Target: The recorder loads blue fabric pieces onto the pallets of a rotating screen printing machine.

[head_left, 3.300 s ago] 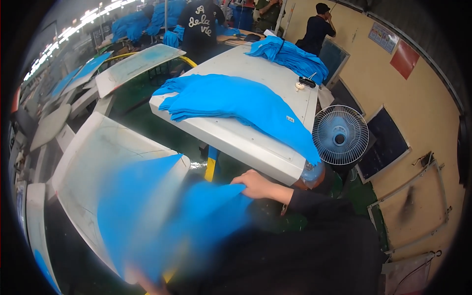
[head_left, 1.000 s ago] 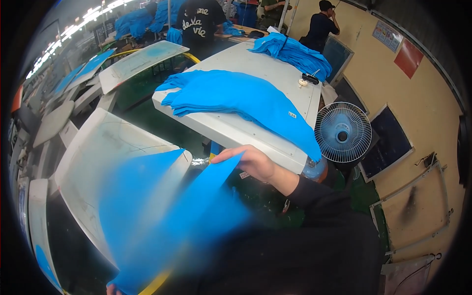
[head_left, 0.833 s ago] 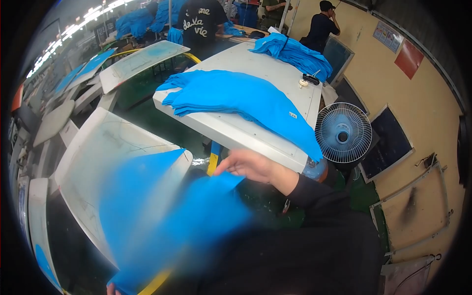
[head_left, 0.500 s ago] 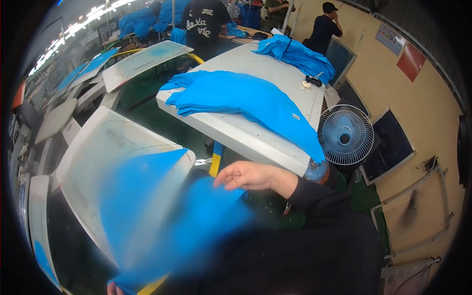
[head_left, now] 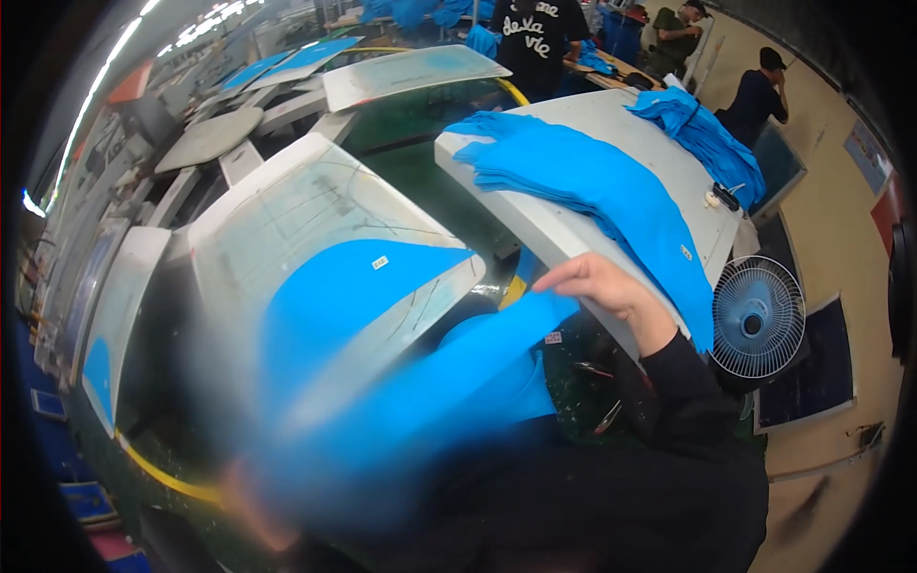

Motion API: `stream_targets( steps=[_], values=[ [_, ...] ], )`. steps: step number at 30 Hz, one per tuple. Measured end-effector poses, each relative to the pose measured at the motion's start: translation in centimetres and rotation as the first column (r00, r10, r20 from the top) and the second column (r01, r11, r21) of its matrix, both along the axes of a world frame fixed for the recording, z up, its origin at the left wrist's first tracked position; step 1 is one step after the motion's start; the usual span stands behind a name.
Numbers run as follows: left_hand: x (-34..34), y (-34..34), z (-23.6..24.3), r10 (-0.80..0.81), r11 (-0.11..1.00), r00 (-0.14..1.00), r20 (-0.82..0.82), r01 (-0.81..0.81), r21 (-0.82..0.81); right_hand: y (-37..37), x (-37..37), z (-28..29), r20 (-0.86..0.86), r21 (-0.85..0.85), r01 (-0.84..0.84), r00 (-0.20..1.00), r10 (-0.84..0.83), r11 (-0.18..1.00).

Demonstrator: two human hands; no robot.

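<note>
The right hand is farther right in the picture than half a second ago, and so are the bench and the fan. Down low at the left, the left hand is a blur by the blue cloth, and I cannot tell if its grip is open or closed. The cloth stretches up from the bottom middle to the right hand, whose grip is closed on its top end. Past it, a flat blue piece with a small white tag lies on a pale board. Beyond, a blue pile sits on the white bench.
</note>
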State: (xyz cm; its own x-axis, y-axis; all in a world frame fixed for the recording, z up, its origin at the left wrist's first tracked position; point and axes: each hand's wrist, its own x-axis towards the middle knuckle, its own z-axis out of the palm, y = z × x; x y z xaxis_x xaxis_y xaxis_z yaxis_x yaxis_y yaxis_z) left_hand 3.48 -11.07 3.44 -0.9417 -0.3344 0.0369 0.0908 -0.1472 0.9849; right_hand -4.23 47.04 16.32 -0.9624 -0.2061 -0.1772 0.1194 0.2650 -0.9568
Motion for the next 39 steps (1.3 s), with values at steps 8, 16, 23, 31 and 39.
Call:
stream_targets(
  steps=[8, 16, 23, 31, 39],
  values=[
    [-0.1, 8.8, 5.6, -0.23, 0.973, 0.971, 0.056, 0.23, 0.015, 4.5, -6.0, -1.7, -0.056, 0.102, 0.058, 0.997, -0.052, 0.993],
    [-1.6, 12.1, 5.9, -0.322, 0.94, 0.934, 0.153, 0.335, -0.065, 5.4, -7.5, -3.7, -0.017, 0.192, 0.009, 1.0, -0.006, 0.981],
    [-3.2, 17.2, 3.9, -0.439, 0.876, 0.893, 0.095, 0.403, 0.265, 8.7, -7.9, -5.2, -0.072, 0.154, -0.206, 0.973, 0.219, 0.966],
    [-1.7, 24.5, 3.4, -0.455, 0.717, 0.861, 0.225, 0.205, 0.666, 8.0, -8.1, -5.1, -0.031, 0.002, -0.166, 0.986, 0.166, 0.986],
    [-0.6, 25.0, 3.9, -0.387, 0.775, 0.876, 0.289, 0.139, 0.617, 8.0, -8.5, -5.1, -0.039, -0.099, -0.172, 0.985, 0.168, 0.98]
  ],
)
